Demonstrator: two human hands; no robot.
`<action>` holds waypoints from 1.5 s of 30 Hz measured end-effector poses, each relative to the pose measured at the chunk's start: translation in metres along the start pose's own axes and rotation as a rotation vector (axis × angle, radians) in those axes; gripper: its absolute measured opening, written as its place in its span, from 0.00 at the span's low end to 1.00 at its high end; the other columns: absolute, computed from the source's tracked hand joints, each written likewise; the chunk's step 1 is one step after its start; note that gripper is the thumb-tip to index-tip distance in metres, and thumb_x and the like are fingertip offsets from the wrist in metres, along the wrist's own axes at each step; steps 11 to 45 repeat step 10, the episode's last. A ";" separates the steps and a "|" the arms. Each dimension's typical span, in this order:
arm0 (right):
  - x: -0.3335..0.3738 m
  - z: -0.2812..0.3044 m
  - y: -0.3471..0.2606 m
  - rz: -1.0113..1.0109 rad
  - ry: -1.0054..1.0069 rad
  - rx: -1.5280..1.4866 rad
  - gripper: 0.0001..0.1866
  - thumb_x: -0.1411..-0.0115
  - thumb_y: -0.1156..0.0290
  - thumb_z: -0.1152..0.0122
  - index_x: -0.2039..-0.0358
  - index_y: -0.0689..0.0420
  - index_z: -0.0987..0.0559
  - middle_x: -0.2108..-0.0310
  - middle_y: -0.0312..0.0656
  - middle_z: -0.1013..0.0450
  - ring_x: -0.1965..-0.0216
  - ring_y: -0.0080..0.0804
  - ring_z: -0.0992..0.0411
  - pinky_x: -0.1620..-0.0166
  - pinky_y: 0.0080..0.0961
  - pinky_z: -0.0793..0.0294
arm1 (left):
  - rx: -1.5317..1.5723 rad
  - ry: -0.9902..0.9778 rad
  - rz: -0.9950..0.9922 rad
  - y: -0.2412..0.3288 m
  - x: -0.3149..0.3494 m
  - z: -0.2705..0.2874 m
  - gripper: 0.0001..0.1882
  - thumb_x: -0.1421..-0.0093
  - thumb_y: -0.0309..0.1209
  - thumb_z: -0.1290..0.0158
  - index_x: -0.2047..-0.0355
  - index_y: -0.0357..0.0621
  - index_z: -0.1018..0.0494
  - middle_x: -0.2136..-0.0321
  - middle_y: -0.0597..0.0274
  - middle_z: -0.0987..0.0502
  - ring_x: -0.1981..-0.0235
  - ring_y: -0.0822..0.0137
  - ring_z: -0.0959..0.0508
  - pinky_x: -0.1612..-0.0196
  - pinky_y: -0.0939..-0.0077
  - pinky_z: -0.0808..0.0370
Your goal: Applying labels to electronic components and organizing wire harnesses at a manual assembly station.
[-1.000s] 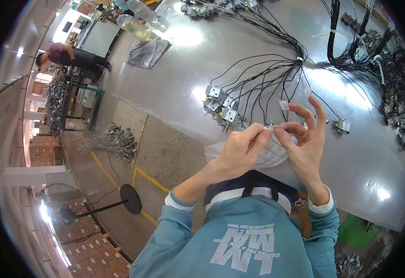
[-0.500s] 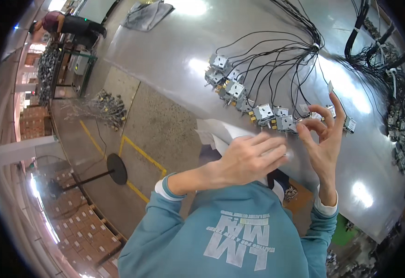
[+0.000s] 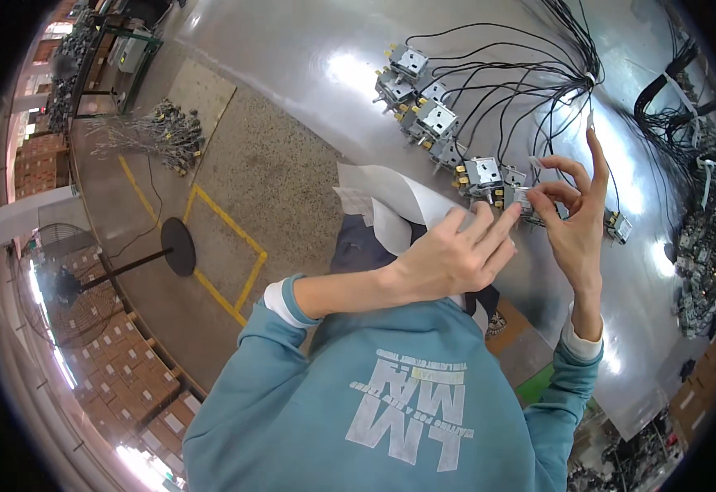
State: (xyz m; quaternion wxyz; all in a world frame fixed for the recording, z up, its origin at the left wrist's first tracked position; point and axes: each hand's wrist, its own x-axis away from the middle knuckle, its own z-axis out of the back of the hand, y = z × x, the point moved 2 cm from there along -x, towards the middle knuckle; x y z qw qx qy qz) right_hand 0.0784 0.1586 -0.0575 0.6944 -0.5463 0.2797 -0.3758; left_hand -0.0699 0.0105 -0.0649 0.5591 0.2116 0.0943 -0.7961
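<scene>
My left hand (image 3: 460,256) hovers in front of my chest. Its bent fingers are apart, nothing shows in them, and its palm side is hidden. To its right my right hand (image 3: 575,215) is raised over the table's near edge. Its thumb and a bent finger press together on a small whitish strip (image 3: 522,190), too small to make out fully. Small white label-like pieces sit at the tips of its stretched index finger (image 3: 590,120) and another finger (image 3: 536,162). Just beyond are metal box-shaped switch units (image 3: 482,174) with black wires (image 3: 497,70).
More switch units (image 3: 435,119) lie in a row on the shiny metal table (image 3: 292,57). One unit (image 3: 618,227) lies right of my right hand. White sheets (image 3: 386,189) hang at the table's edge. A pedestal fan (image 3: 179,246) and stacked cartons (image 3: 132,369) stand left.
The view has shifted, so the table's things appear further right. My left hand's fingers have spread and lifted toward my right hand. The right hand keeps its pinched pose.
</scene>
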 end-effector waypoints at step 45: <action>-0.002 0.010 -0.006 -0.039 -0.073 -0.075 0.56 0.39 0.89 0.34 0.19 0.45 0.53 0.46 0.48 0.24 0.58 0.26 0.19 0.52 0.24 0.16 | -0.007 -0.069 0.023 0.004 -0.005 -0.003 0.12 0.34 0.38 0.38 0.64 0.40 0.20 0.38 0.47 0.22 0.51 0.52 0.20 0.64 0.66 0.23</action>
